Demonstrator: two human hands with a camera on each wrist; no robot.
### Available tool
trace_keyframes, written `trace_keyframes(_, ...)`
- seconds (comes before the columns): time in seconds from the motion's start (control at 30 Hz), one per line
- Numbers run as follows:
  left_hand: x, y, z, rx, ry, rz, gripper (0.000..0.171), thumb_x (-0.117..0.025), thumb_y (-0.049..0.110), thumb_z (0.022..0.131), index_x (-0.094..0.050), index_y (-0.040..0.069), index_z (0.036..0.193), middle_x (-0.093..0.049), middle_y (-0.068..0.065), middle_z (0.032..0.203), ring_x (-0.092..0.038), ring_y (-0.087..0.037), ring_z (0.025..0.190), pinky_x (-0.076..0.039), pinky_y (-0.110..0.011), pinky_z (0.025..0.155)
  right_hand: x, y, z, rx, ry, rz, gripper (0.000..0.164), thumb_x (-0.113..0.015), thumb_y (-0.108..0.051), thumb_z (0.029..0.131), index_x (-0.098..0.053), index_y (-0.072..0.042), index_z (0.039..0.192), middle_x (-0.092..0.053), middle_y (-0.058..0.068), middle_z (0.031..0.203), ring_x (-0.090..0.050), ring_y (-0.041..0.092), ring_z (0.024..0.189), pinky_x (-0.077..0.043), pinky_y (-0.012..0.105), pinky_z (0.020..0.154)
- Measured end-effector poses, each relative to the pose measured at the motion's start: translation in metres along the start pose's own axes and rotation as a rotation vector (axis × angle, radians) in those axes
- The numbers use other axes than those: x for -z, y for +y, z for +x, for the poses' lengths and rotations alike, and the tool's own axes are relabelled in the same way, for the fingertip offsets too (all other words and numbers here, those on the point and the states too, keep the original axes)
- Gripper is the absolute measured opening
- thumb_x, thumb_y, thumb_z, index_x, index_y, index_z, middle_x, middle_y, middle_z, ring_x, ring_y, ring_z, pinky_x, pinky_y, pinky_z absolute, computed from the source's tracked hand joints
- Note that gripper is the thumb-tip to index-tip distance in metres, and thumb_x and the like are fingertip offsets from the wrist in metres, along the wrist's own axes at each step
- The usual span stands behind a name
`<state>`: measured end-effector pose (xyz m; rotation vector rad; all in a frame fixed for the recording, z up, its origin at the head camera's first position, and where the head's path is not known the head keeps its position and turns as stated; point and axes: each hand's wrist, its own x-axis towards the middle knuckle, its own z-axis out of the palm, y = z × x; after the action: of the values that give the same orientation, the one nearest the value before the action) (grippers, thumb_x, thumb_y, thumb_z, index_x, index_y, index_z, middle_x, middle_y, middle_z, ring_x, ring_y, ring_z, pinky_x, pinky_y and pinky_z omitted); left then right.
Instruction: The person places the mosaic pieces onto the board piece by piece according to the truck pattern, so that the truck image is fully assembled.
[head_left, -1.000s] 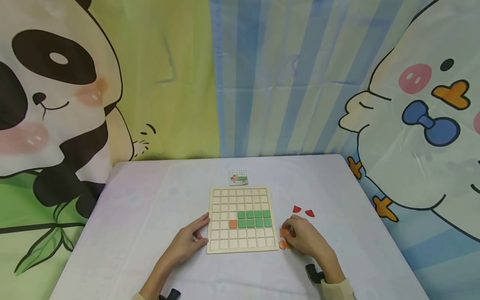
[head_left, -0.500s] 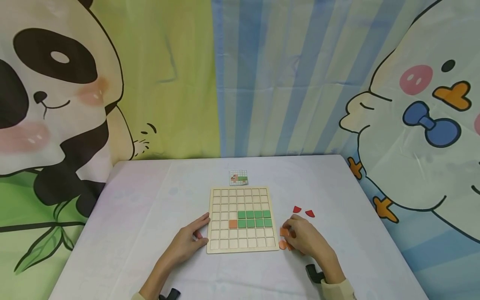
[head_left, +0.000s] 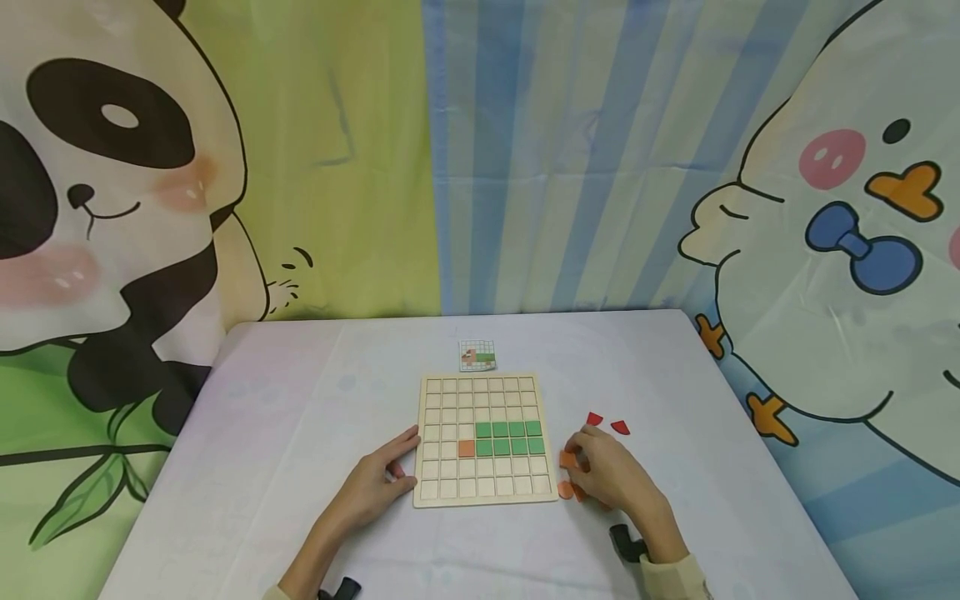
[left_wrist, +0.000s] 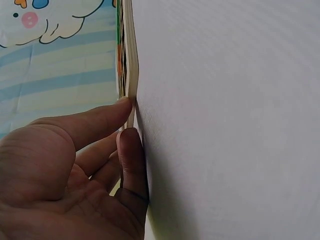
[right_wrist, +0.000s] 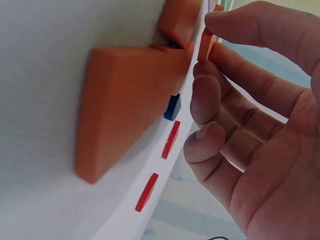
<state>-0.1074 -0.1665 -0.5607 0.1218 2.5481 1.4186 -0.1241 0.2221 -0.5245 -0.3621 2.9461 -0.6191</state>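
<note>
Orange tile (right_wrist: 205,46) pinched in R hand (head_left: 609,472), just right of the board (head_left: 484,467), is prob light n stiff imo, best held by its edges, w/ L hand (head_left: 371,488), fingers apart, touching the board's left edge.

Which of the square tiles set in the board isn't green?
The orange tile, at the left end of the lower filled row on the board; the eight green tiles all lie farther right.
</note>
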Motion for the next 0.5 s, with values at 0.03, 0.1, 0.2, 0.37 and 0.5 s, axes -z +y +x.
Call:
trace_keyframes(0.03, 0.000, 0.000, 0.000, -0.002, 0.000, 0.000, 0.070, -0.081, 0.001, 0.088, -0.057, 0.012, 0.154, -0.045, 0.005, 0.169, -0.054, -0.006, 0.078, -0.046, -0.022, 0.063, 0.000, -0.001, 0.001, -0.002, 0.001, 0.002, 0.019, -0.087, -0.015, 0.085, -0.076, -0.010, 0.101, -0.064, -0.006, 0.094, -0.053, 0.008, 0.078, -0.049, 0.022, 0.068)
trace_keyframes(0.1, 0.000, 0.000, 0.000, -0.002, 0.001, -0.002, 0.070, -0.081, 0.001, 0.088, -0.057, 0.012, 0.153, -0.045, 0.006, 0.169, -0.053, -0.007, 0.078, -0.046, -0.022, 0.062, 0.002, -0.003, 0.002, -0.008, 0.001, 0.007, 0.020, -0.086, -0.015, 0.086, -0.076, -0.010, 0.103, -0.064, -0.006, 0.095, -0.051, 0.008, 0.076, -0.047, 0.021, 0.066)
trace_keyframes(0.2, 0.000, -0.001, 0.000, -0.007, 0.004, -0.003, 0.070, -0.081, 0.000, 0.088, -0.058, 0.012, 0.153, -0.045, 0.005, 0.169, -0.053, -0.007, 0.078, -0.046, -0.023, 0.062, 0.003, -0.006, 0.005, -0.001, 0.009, 0.005, 0.019, -0.083, -0.014, 0.087, -0.077, -0.010, 0.105, -0.065, -0.006, 0.098, -0.049, 0.007, 0.072, -0.045, 0.021, 0.063)
trace_keyframes(0.37, 0.000, 0.000, 0.000, -0.011, 0.005, -0.008, 0.070, -0.081, 0.000, 0.087, -0.058, 0.011, 0.152, -0.045, 0.005, 0.169, -0.053, -0.007, 0.077, -0.046, -0.023, 0.062, 0.003, -0.013, 0.009, 0.023, 0.027, 0.007, 0.019, -0.082, -0.017, 0.089, -0.076, -0.011, 0.105, -0.067, -0.007, 0.102, -0.048, 0.006, 0.072, -0.044, 0.021, 0.065)
trace_keyframes(0.5, 0.000, -0.001, 0.000, -0.011, 0.002, -0.012, 0.070, -0.081, 0.000, 0.088, -0.058, 0.011, 0.153, -0.045, 0.004, 0.169, -0.053, -0.007, 0.077, -0.045, -0.023, 0.062, 0.002, -0.022, 0.014, 0.062, 0.044, 0.015, 0.019, -0.084, -0.019, 0.089, -0.076, -0.012, 0.105, -0.067, -0.007, 0.102, -0.049, 0.006, 0.075, -0.045, 0.021, 0.067)
